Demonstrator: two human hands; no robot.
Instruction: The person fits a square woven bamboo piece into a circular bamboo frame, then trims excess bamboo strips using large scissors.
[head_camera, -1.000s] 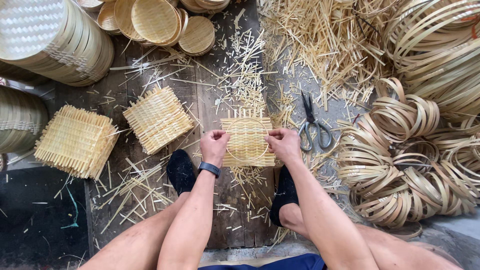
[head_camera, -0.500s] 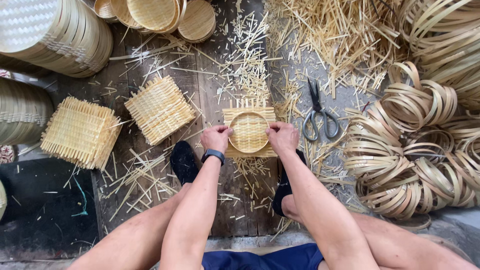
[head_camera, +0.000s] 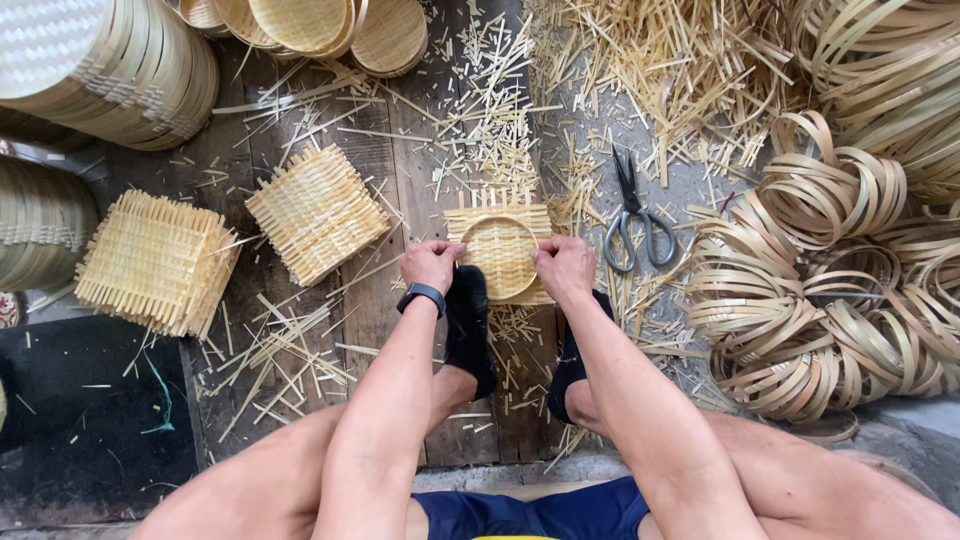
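Observation:
A square woven bamboo mat (head_camera: 500, 250) lies on the wooden boards with a round bamboo hoop pressed into its middle, shaping a shallow bowl. My left hand (head_camera: 430, 264) grips the hoop and mat at the left edge. My right hand (head_camera: 565, 266) grips them at the right edge. My feet in black socks (head_camera: 468, 325) rest just below the mat, the left foot touching its lower left rim.
Black scissors (head_camera: 632, 215) lie right of the mat. Two stacks of square woven mats (head_camera: 318, 212) (head_camera: 155, 262) sit at left. Bamboo strip rings (head_camera: 810, 290) pile at right. Finished round baskets (head_camera: 300, 25) and large stacked trays (head_camera: 110, 70) stand along the top. Bamboo offcuts cover the floor.
A round hoop appeared on the flat mat and has been pushed into it, forming a bowl. Both hands stayed at the mat's sides and the left foot moved against it.

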